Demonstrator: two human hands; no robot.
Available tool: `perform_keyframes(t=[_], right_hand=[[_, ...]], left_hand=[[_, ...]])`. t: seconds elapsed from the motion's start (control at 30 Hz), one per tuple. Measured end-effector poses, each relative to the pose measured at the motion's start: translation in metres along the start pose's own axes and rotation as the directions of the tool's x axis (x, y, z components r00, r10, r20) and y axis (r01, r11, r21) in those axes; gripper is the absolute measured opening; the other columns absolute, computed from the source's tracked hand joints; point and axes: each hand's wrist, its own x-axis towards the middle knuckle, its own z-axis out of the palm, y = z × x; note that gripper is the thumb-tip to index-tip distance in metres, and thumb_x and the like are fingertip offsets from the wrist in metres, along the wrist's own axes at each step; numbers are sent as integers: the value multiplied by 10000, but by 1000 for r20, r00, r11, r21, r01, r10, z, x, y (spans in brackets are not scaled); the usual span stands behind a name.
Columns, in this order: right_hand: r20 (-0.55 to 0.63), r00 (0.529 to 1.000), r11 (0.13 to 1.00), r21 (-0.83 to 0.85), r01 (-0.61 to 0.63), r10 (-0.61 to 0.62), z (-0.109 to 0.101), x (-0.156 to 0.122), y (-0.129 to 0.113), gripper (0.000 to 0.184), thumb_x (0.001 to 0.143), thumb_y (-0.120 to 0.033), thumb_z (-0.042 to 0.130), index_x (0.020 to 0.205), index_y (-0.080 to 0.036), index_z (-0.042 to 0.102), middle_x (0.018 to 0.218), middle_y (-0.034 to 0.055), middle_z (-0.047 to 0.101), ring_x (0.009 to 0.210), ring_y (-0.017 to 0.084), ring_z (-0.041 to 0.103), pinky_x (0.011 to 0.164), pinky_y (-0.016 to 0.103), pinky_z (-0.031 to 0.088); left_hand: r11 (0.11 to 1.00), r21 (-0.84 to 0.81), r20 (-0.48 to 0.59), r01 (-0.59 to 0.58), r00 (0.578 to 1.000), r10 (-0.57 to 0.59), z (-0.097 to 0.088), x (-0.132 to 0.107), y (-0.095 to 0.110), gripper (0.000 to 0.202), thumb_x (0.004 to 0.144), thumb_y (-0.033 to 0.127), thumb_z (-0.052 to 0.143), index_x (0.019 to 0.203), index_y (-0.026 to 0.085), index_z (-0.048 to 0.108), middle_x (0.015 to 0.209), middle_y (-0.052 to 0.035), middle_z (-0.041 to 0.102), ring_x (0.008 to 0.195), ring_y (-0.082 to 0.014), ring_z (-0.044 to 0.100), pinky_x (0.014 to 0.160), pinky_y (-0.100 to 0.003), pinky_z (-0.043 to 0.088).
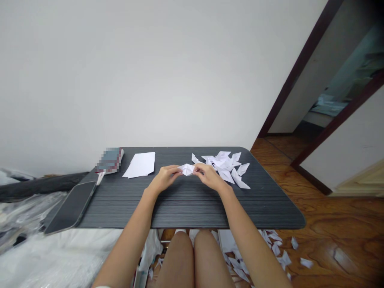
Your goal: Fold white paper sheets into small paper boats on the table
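Note:
Between my two hands, just above the dark table, is a small folded piece of white paper [187, 170] with creases across its middle. My left hand [166, 177] pinches its left end. At the other end, the fingers of my right hand [209, 175] are closed on the paper too. Close beyond my right hand lies a loose pile of folded white paper pieces [223, 164], pointed at their corners. To the left, some flat white sheets [140, 164] lie stacked a little unevenly.
A phone [72, 207] lies at the table's left edge, near a blurred-out packet [109, 160]. The dark table [189, 208] stands against a white wall. More folded papers [276, 244] are scattered on the wooden floor, below and right. Plastic-wrapped stuff [45, 256] fills the lower left.

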Motion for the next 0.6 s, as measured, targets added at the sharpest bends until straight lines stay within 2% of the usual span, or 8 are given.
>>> perform_keyframes(t=[0.1,0.3,0.43,0.6], right_hand=[[7,1000,999,41,4,-4,0,0,0,43,745,-136,502,760,-165,530,754,18,574,706,131,540,668,250,417],[-38,999,998,58,26,-24,5,2,1,68,722,-159,550,788,-166,559,799,27,582,742,138,553,708,268,433],[-60,998,993,109,39,-32,9,2,0,229,713,-163,563,941,-175,547,920,50,581,806,143,558,732,272,443],[-85,993,996,24,84,-82,9,3,-4,142,732,-157,546,871,-166,573,847,53,581,800,156,549,715,288,442]], left_hand=[[998,-56,-32,8,999,-10,0,1,2,166,792,221,479,844,145,617,970,-98,607,855,-163,578,730,-274,471],[993,-118,2,14,1000,-14,-2,4,8,256,787,223,490,1030,184,562,1050,-92,541,916,-163,542,759,-285,467],[995,-103,-27,7,1000,-10,0,5,9,235,788,225,489,1002,185,576,987,-84,550,899,-164,536,760,-294,459],[994,-109,-49,4,999,-9,2,6,10,212,792,219,481,971,168,583,975,-91,544,914,-171,525,785,-308,443]])
